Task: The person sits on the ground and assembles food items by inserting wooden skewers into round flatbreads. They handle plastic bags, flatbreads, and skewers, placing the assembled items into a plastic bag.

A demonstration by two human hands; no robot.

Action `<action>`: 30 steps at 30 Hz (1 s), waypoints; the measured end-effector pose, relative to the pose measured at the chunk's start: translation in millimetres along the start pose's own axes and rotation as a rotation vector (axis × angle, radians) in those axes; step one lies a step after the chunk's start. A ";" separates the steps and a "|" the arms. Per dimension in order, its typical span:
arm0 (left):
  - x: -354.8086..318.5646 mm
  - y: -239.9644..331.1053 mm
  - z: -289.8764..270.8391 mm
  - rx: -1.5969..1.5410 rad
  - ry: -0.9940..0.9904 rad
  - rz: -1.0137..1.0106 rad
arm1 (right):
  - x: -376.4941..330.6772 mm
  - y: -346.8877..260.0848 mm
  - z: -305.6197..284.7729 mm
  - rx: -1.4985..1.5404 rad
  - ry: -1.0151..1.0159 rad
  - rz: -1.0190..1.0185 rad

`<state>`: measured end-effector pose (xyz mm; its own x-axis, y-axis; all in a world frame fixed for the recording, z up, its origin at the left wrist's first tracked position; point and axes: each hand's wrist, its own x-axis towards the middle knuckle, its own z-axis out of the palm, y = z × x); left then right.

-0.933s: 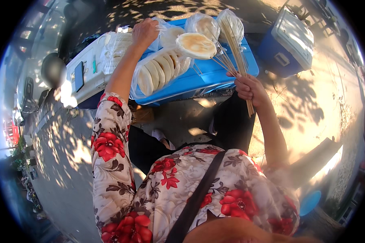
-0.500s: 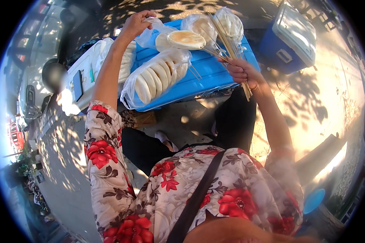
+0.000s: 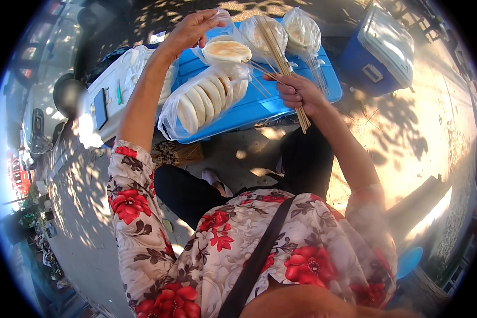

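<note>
The left hand (image 3: pixel 196 27) pinches the rim of a clear plastic bag (image 3: pixel 226 19) between thumb and fingers. The right hand (image 3: pixel 298 93) is closed around a bundle of wooden skewers (image 3: pixel 273 45). A browned flatbread (image 3: pixel 227 52) is positioned at the thin sticks' far end, above the blue plastic lid (image 3: pixel 328 87), near a bagged row of flatbreads (image 3: pixel 206 103).
</note>
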<state>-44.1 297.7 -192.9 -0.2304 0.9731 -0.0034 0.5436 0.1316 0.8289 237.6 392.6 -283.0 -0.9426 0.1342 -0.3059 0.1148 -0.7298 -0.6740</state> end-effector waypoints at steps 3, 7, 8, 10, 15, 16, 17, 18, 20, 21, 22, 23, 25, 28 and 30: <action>-1.8 -1.8 3.6 -0.023 0.001 0.019 | 22.7 8.6 8.0 -0.226 0.116 -0.078; -2.2 -8.5 10.4 -0.064 0.082 0.077 | 51.5 11.9 1.4 -0.648 0.249 -0.250; -2.7 -10.7 10.8 -0.064 0.111 0.100 | 60.9 13.0 -4.1 -0.743 0.290 -0.293; -10.4 -6.0 15.3 0.083 0.214 0.136 | 67.1 12.4 -6.3 -0.893 0.358 -0.293; -67.4 -1.9 22.1 0.579 0.661 0.433 | 46.4 19.1 -28.7 -1.164 0.458 -0.389; -95.3 6.1 34.5 0.415 0.709 0.382 | 37.4 22.2 -31.7 -1.198 0.499 -0.448; -122.5 14.6 46.5 0.250 0.755 0.338 | 24.9 23.8 -31.5 -1.231 0.544 -0.513; -150.6 19.2 60.2 0.241 0.696 0.185 | 14.9 23.2 -26.0 -1.262 0.587 -0.586; -184.3 2.2 83.1 0.325 0.625 -0.043 | -7.4 23.3 -8.1 -0.997 0.516 -0.458; -196.0 -12.0 91.7 0.422 0.607 -0.126 | -19.7 25.6 1.2 -0.864 0.485 -0.391; -202.4 -20.8 98.2 0.516 0.585 -0.203 | -31.0 28.7 9.7 -0.711 0.398 -0.336; -204.5 -28.8 103.0 0.601 0.605 -0.197 | -41.7 33.0 18.9 -0.559 0.311 -0.279; -200.3 -37.0 108.1 0.771 0.644 -0.183 | -60.0 46.5 35.7 -0.317 0.183 -0.205; -196.7 -49.9 101.3 0.763 0.603 -0.230 | -81.4 74.2 63.6 -0.169 0.105 -0.144; -201.5 -53.4 94.2 0.743 0.532 -0.282 | -97.9 84.7 84.7 -0.236 0.111 -0.089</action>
<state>49.3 112.4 -289.2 -0.6686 0.6975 0.2578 0.7430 0.6127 0.2694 313.0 260.8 -253.2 -0.9135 0.2731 -0.3016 0.1152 -0.5372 -0.8355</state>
